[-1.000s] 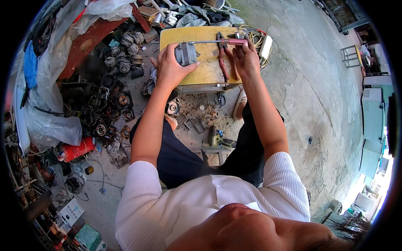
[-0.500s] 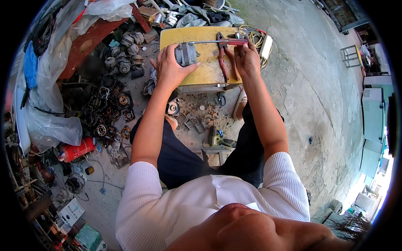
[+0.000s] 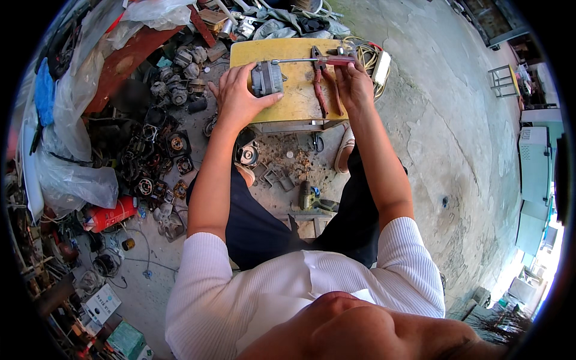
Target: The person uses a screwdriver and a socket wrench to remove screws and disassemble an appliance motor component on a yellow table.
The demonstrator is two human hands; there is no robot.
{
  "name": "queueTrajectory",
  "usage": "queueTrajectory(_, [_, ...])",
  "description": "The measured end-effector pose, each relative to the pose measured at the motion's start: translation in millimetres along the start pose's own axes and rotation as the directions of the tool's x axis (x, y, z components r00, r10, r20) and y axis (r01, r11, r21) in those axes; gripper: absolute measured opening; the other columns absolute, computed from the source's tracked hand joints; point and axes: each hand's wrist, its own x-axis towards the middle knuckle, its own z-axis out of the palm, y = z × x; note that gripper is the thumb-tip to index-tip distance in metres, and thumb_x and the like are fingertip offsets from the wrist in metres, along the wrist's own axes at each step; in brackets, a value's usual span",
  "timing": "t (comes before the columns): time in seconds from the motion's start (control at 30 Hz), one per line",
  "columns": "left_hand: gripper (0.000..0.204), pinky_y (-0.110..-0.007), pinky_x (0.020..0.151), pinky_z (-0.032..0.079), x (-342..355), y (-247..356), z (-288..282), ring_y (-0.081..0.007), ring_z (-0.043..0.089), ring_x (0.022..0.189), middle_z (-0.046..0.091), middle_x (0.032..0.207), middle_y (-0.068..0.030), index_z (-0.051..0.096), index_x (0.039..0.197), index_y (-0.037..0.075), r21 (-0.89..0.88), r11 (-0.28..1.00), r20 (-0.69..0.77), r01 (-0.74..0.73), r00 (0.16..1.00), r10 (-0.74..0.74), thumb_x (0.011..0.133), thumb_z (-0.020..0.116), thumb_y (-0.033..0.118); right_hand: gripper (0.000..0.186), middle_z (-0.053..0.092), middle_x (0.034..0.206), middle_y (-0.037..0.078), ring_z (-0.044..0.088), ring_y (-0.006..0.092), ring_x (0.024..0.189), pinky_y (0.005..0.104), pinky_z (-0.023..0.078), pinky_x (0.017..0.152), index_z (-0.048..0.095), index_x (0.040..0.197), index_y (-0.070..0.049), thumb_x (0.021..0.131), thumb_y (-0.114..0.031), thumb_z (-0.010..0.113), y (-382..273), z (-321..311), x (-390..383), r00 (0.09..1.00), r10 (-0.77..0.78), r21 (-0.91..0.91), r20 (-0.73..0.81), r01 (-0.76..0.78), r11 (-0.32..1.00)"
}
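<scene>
A small grey electric motor (image 3: 268, 79) sits near the left edge of a yellow-topped worktable (image 3: 294, 111). My left hand (image 3: 235, 99) is curved around its left side, with the thumb stretched along its near edge. In my right hand (image 3: 358, 90) is a screwdriver (image 3: 294, 60) with a red handle, held level and pointing left. Its tip meets the motor's upper right part; the exact contact is too small to make out. Pliers (image 3: 318, 87) with red handles lie on the tabletop between my hands, partly under the screwdriver.
Beside the table's right edge are coiled cable and a white power strip (image 3: 381, 67). A cordless drill (image 3: 315, 200) lies on the floor between my legs, near metal scraps. Several motors (image 3: 177, 87) and parts crowd the floor at left, with plastic sheeting (image 3: 78, 120) beyond.
The fingers of my left hand have shifted slightly left and loosened around the motor. The screwdriver and my right hand stay almost in place.
</scene>
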Motion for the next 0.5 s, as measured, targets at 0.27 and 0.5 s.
queueTrajectory(0.27, [0.094,-0.069,0.112,0.012,0.5,-11.4,3.8,-0.0330,0.039,0.136,0.053,0.137,-0.0114,0.053,0.136,0.015,-0.049,0.999,0.017,0.015,1.000,-0.014,0.061,0.084,0.062,0.044,0.058,0.126,0.009,0.060,0.0208,0.111,0.0392,0.052,0.097,0.041,0.144,-0.008,0.103,-0.016,0.054,-7.4,17.1,-18.8,0.999,0.051,-0.066,-0.013,-0.052,0.996])
queueTrajectory(0.5, [0.093,-0.069,0.112,0.014,2.2,-7.7,2.3,-0.0317,0.041,0.135,0.056,0.133,-0.0103,0.055,0.135,0.015,-0.050,0.999,0.015,-0.006,1.000,0.007,0.061,0.084,0.062,0.039,0.059,0.123,0.008,0.060,0.0210,0.109,0.0417,0.053,0.095,0.044,0.142,-0.009,0.104,-0.016,0.052,1.1,2.6,-3.2,0.998,0.067,0.009,-0.017,-0.066,0.998])
